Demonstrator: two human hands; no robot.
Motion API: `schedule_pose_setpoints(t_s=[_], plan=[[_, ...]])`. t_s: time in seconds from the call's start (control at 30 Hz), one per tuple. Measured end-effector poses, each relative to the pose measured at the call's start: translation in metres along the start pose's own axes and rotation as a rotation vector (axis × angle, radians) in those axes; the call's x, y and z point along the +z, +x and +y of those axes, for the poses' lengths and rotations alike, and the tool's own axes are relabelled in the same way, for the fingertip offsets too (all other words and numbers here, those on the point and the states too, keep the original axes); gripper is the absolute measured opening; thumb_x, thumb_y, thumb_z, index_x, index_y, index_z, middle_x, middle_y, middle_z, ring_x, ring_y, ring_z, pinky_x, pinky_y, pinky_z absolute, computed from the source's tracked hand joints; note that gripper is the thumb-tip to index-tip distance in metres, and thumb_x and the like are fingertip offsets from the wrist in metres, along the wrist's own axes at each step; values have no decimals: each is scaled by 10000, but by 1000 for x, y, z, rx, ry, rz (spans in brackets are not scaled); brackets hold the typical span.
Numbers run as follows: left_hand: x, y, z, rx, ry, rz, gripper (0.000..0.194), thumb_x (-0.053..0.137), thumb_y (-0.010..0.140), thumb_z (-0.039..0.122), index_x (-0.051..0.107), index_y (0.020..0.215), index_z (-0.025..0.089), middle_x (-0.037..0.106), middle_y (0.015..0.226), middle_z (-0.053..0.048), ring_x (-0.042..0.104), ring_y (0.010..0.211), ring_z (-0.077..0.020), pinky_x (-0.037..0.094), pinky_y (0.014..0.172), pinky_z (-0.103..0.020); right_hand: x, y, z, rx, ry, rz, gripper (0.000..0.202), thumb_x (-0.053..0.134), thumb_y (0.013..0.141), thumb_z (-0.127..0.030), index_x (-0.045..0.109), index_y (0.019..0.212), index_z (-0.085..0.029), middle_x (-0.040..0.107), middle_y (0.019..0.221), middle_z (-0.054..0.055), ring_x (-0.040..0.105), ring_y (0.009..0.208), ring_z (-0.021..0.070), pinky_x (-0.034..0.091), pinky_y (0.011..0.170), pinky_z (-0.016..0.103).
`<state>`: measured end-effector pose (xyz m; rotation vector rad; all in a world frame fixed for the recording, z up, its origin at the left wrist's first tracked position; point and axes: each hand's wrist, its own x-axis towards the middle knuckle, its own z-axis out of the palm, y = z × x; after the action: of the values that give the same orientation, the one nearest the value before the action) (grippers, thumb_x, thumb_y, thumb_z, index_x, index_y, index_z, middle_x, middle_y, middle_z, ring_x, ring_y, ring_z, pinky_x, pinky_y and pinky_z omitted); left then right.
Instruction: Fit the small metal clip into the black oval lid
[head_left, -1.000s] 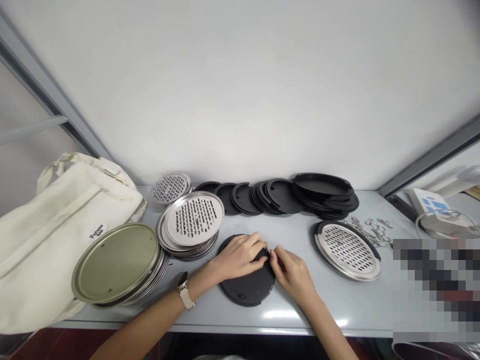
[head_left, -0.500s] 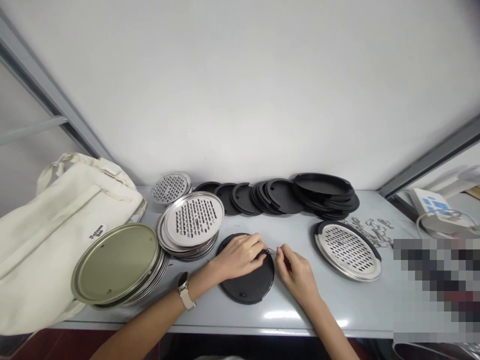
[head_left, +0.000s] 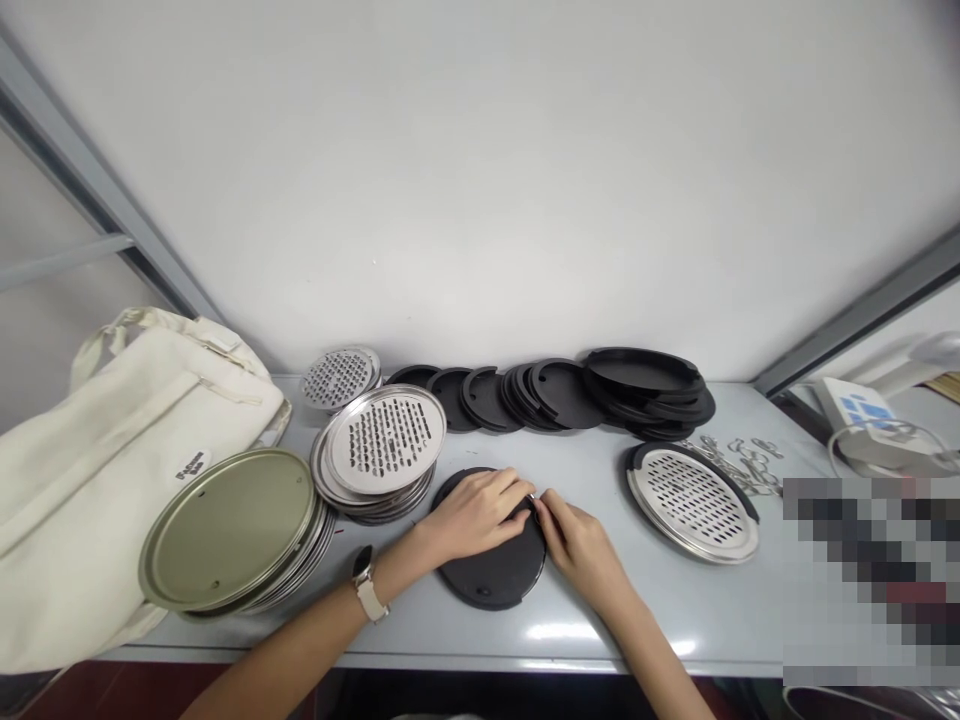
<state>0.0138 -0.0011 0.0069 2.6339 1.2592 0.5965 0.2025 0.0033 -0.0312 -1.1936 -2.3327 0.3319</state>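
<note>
Grey counter (head_left: 577,460) against a pale wall (head_left: 480,180), grey frame bars (head_left: 105,190) at both sides; black disc (head_left: 491,580) lies flat at front middle, left hand (head_left: 476,512) over it with fingers curled, grip unclear, right hand (head_left: 581,548) at its edge, fingertips pinched on a small metal piece (head_left: 533,496), mostly hidden.

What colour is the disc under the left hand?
The disc is black, clearest in the head view.
</note>
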Motion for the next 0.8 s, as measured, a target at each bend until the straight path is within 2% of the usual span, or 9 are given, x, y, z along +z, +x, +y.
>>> schedule_pose_setpoints(t_s=[0.53,0.8], plan=[[0,-1,1,-8,-24,33,166,504,883,231,529,1038,178,525,1013,-51,573,880,-176,487,782,-299,2,-3,1,-41,23,51,217,336,976,-264,423,786,-208,527,611,-11,502,530,135,333,544,243],[0,-1,0,42,-38,40,153,458,910,194,513,1051,172,571,999,-48,565,950,-186,471,839,-310,1,-3,0,-31,48,63,218,341,973,-260,411,773,-210,504,592,-21,487,515,128,336,536,235]])
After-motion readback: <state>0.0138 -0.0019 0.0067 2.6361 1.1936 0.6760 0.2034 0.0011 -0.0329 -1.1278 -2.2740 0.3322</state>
